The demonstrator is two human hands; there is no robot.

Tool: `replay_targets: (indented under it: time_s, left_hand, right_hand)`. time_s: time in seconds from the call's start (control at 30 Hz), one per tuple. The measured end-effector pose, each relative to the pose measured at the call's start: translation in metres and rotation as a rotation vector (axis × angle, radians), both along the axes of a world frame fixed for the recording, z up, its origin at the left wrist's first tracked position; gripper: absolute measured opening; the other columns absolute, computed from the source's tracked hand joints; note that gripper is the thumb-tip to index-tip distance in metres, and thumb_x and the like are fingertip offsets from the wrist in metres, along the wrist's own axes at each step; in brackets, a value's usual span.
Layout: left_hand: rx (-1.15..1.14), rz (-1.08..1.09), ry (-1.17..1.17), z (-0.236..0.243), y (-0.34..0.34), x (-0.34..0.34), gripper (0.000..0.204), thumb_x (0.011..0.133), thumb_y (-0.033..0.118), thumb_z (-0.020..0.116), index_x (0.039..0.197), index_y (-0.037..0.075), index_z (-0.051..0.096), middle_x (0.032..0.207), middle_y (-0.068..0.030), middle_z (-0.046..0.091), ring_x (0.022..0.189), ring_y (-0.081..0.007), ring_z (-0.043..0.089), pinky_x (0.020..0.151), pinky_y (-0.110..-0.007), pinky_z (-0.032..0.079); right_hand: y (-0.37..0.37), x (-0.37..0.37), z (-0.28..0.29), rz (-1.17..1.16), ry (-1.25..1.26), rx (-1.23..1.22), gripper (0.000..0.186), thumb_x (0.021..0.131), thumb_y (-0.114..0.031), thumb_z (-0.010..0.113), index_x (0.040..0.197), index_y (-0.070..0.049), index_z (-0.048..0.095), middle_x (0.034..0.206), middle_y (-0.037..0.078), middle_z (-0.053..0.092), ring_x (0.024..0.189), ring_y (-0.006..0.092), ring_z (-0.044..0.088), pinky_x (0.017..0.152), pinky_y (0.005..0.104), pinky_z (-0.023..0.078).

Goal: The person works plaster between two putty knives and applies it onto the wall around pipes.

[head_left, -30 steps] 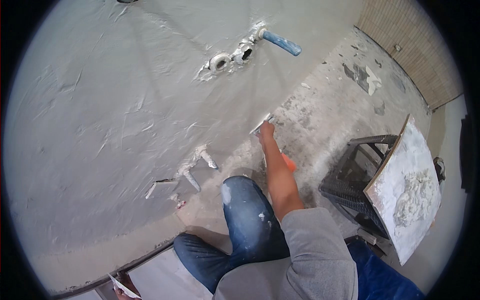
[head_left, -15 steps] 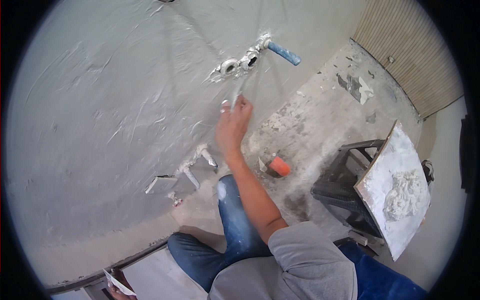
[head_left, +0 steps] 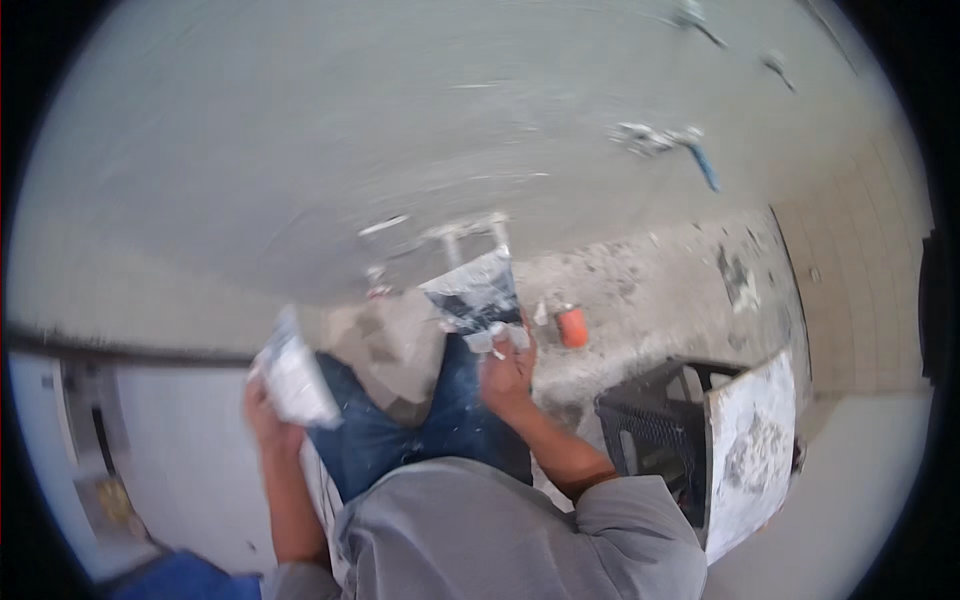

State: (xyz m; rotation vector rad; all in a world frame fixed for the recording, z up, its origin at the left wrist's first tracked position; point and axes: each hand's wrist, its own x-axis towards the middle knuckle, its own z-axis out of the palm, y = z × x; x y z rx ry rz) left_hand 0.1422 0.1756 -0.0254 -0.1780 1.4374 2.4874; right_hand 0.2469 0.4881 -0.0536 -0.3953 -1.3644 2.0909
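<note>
My right hand (head_left: 510, 375) is closed at the narrow end of a putty knife (head_left: 478, 295). Its flared blade is streaked with white plaster and points up toward the wall, above my right knee. On the left, my left hand (head_left: 268, 415) grips a flat, white-coated scraper (head_left: 300, 375), blurred by motion; its handle is hidden. The two blades are apart. In front rises a grey, freshly skimmed wall (head_left: 300, 150), which neither tool visibly touches.
A blue pipe stub (head_left: 705, 165) juts from the wall at upper right. An orange cylinder (head_left: 572, 327) is on the stained floor (head_left: 620, 290). To the right, a board (head_left: 725, 520) bearing a plaster heap rests against or on a black plastic stool (head_left: 655, 435).
My right hand has come down from the wall near the pipe openings to above my lap. My left hand has come up from the lower left with its scraper. The view has swung left.
</note>
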Motion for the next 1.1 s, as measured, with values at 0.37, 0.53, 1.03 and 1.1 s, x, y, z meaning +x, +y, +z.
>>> replay_targets:
  time_s: [0.37,0.53,1.03,1.1]
  left_hand:
    - [0.327,0.001,-0.033,0.007,0.06,0.033,0.042,0.103,0.03,0.039,0.126,-0.001,0.056,0.119,-0.0144,0.066,0.107,-0.0279,0.067,0.095,-0.043,0.054]
    - [0.411,0.152,-0.236,0.039,0.026,0.031,0.035,0.102,0.026,0.044,0.124,0.003,0.058,0.115,-0.0106,0.067,0.103,-0.0262,0.069,0.092,-0.041,0.055]
    - [0.175,-0.281,-0.076,0.048,-0.024,0.005,0.019,0.098,0.015,0.048,0.105,0.005,0.063,0.099,-0.005,0.066,0.089,-0.0134,0.067,0.074,-0.029,0.054]
    - [0.089,-0.238,-0.11,0.047,-0.02,0.007,0.019,0.098,0.015,0.048,0.105,0.005,0.062,0.099,-0.0045,0.066,0.089,-0.0133,0.066,0.074,-0.029,0.054]
  right_hand:
    - [-0.064,-0.018,0.059,0.466,0.594,1.187,0.035,0.067,-0.012,0.079,0.101,-0.015,0.071,0.13,0.011,0.062,0.12,0.0387,0.056,0.097,0.0471,0.051]
    - [-0.039,-0.047,0.052,0.394,0.338,1.612,0.042,0.066,-0.01,0.076,0.107,-0.019,0.073,0.132,0.007,0.062,0.118,0.0339,0.056,0.095,0.0451,0.051]
    - [-0.069,-0.04,0.198,0.904,0.374,2.124,0.04,0.083,-0.017,0.062,0.119,-0.032,0.069,0.12,-0.003,0.065,0.114,0.0237,0.057,0.099,0.0423,0.046]
    - [-0.071,-0.041,0.207,0.903,0.385,2.078,0.038,0.083,-0.017,0.061,0.117,-0.031,0.069,0.12,-0.002,0.065,0.114,0.0233,0.057,0.099,0.0412,0.046]
